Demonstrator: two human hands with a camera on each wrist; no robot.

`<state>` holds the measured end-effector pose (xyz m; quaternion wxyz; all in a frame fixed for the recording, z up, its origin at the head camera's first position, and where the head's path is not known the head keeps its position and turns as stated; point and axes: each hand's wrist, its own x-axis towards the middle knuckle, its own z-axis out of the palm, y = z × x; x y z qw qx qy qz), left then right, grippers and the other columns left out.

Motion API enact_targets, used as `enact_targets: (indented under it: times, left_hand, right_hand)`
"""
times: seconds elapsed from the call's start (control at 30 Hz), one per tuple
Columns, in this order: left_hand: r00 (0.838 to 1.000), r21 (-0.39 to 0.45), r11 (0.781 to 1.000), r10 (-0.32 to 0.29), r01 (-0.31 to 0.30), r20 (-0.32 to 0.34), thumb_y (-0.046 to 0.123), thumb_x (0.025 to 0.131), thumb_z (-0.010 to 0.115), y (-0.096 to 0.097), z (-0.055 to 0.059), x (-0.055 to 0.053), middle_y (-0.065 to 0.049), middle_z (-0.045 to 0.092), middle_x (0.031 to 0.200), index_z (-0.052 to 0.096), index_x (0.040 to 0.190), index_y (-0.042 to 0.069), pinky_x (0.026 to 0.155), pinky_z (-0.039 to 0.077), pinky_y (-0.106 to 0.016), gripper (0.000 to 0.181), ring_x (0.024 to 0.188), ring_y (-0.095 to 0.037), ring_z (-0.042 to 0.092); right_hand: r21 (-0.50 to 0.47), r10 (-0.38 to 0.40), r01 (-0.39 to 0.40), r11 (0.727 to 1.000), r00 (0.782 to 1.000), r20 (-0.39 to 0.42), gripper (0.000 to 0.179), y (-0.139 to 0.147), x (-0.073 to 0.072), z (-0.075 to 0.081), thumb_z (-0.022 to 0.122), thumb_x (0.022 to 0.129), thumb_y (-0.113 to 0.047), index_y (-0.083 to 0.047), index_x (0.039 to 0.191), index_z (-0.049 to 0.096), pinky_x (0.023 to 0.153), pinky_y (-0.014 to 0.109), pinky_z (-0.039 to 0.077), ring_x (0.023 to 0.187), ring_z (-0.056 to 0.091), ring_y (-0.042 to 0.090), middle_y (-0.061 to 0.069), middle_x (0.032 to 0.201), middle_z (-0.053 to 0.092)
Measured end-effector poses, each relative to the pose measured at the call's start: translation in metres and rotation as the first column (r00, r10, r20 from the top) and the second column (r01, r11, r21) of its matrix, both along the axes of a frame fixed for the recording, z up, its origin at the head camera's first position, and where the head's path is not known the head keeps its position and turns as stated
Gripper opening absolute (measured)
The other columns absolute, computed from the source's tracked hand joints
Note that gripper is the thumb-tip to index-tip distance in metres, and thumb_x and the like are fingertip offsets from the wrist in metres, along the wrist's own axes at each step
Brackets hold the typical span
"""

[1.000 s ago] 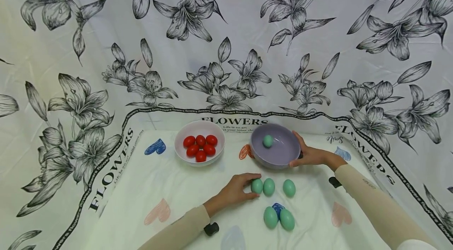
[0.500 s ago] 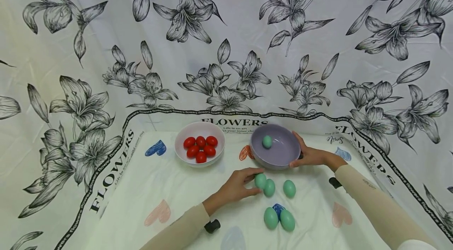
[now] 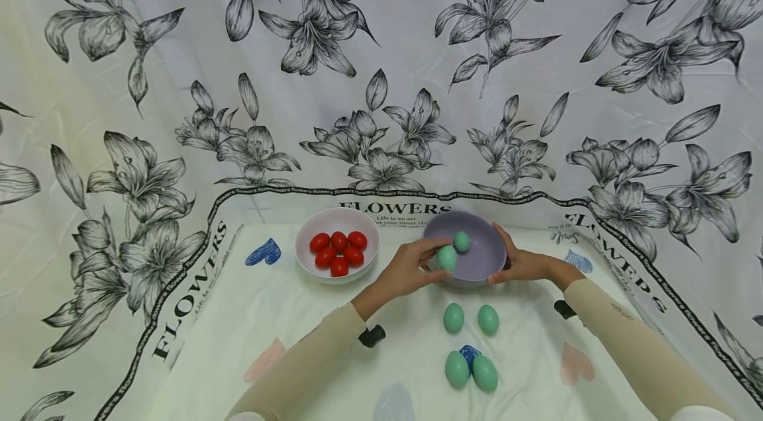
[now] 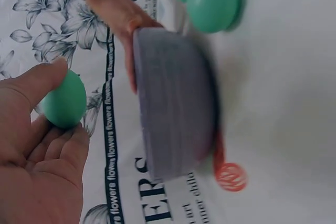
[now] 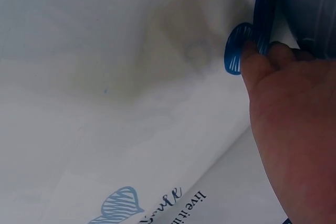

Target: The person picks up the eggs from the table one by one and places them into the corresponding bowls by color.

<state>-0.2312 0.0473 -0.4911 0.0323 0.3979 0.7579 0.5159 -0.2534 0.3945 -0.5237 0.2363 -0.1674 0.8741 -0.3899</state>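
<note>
My left hand (image 3: 408, 269) pinches a green egg (image 3: 446, 258) between thumb and fingers, above the near left rim of the purple bowl (image 3: 485, 255). In the left wrist view this egg (image 4: 65, 99) is apart from the bowl's outer wall (image 4: 176, 103). Inside the bowl lies another green egg (image 3: 461, 241). My right hand (image 3: 524, 263) holds the bowl's right side, thumb toward the near edge and fingers along the far side. The right wrist view shows that hand (image 5: 294, 114) against the bowl's wall, its fingertips partly hidden.
Several green eggs lie on the cloth before the bowl, among them one egg (image 3: 488, 320) at the right and another (image 3: 457, 369) nearer. To the left stands a white bowl (image 3: 304, 261) with several red egg-shaped pieces (image 3: 325, 257). A flowered curtain (image 3: 381, 130) rises behind.
My left hand has lifted the green egg off the cloth and carried it up and forward to the purple bowl's rim. The right hand has stayed on the bowl; the egg inside has shifted slightly right.
</note>
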Motion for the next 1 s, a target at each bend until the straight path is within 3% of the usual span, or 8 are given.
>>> enact_targets:
  times: [0.17, 0.33, 0.47, 0.63, 0.87, 1.0]
  left_hand:
    - [0.999, -0.057, 0.998, 0.015, -0.018, -0.050, 0.018, 0.084, 0.080, 0.016, 0.018, -0.029, 0.001, 0.051, 0.144, 0.051, 0.142, 0.015, 0.102, 0.042, -0.018, 0.065, 0.130, -0.007, 0.047]
    - [0.993, -0.215, 0.975, 0.031, -0.055, -0.116, 0.017, 0.085, 0.079, 0.029, 0.023, -0.053, -0.003, 0.052, 0.143, 0.051, 0.143, 0.010, 0.104, 0.042, -0.020, 0.065, 0.130, -0.012, 0.049]
    - [0.985, -0.355, 0.929, 0.048, -0.105, -0.164, 0.020, 0.086, 0.078, 0.040, 0.022, -0.067, -0.003, 0.053, 0.143, 0.049, 0.143, 0.007, 0.107, 0.040, -0.024, 0.066, 0.130, -0.015, 0.049]
    - [0.985, -0.474, 0.871, 0.063, -0.132, -0.159, 0.019, 0.086, 0.077, 0.055, 0.012, -0.079, -0.003, 0.056, 0.139, 0.052, 0.141, 0.007, 0.105, 0.043, -0.026, 0.061, 0.126, -0.016, 0.052]
    - [0.978, -0.576, 0.802, 0.050, -0.159, -0.201, 0.008, 0.081, 0.079, 0.073, -0.008, -0.094, 0.001, 0.064, 0.104, 0.066, 0.119, 0.008, 0.076, 0.051, -0.022, 0.040, 0.090, -0.009, 0.058]
    - [0.969, -0.650, 0.731, 0.068, -0.209, -0.236, 0.006, 0.082, 0.078, 0.078, -0.008, -0.092, 0.004, 0.061, 0.092, 0.068, 0.104, 0.012, 0.070, 0.049, -0.023, 0.025, 0.081, -0.010, 0.055]
  right_hand:
    - [-0.006, -0.001, 0.001, 1.000, 1.000, 0.011, 0.127, 0.001, 0.000, -0.003, 0.079, 0.083, -0.032, -0.041, 0.146, -0.031, 0.109, 0.057, 0.031, 0.141, 0.021, 0.048, 0.025, 0.158, -0.016]
    - [0.008, 0.003, -0.003, 1.000, 1.000, 0.021, 0.127, 0.001, 0.002, -0.002, 0.078, 0.083, -0.034, -0.039, 0.145, -0.033, 0.108, 0.056, 0.032, 0.140, 0.022, 0.048, 0.026, 0.157, -0.016]
    - [0.009, 0.002, -0.002, 1.000, 1.000, 0.013, 0.128, 0.000, 0.001, 0.001, 0.078, 0.083, -0.034, -0.038, 0.146, -0.032, 0.108, 0.058, 0.032, 0.140, 0.022, 0.049, 0.028, 0.157, -0.012]
    - [0.006, 0.024, -0.024, 1.000, 1.000, -0.001, 0.127, 0.003, 0.000, -0.001, 0.077, 0.085, -0.033, -0.036, 0.146, -0.033, 0.108, 0.057, 0.031, 0.140, 0.021, 0.049, 0.028, 0.157, -0.013]
    - [-0.006, -0.001, 0.001, 1.000, 1.000, 0.007, 0.127, 0.003, 0.000, -0.003, 0.079, 0.083, -0.033, -0.041, 0.146, -0.031, 0.108, 0.054, 0.033, 0.140, 0.024, 0.047, 0.027, 0.157, -0.013]
    - [-0.018, -0.003, 0.003, 1.000, 1.000, 0.013, 0.128, 0.001, 0.000, -0.001, 0.079, 0.083, -0.033, -0.041, 0.146, -0.032, 0.106, 0.051, 0.036, 0.138, 0.027, 0.047, 0.026, 0.157, -0.014]
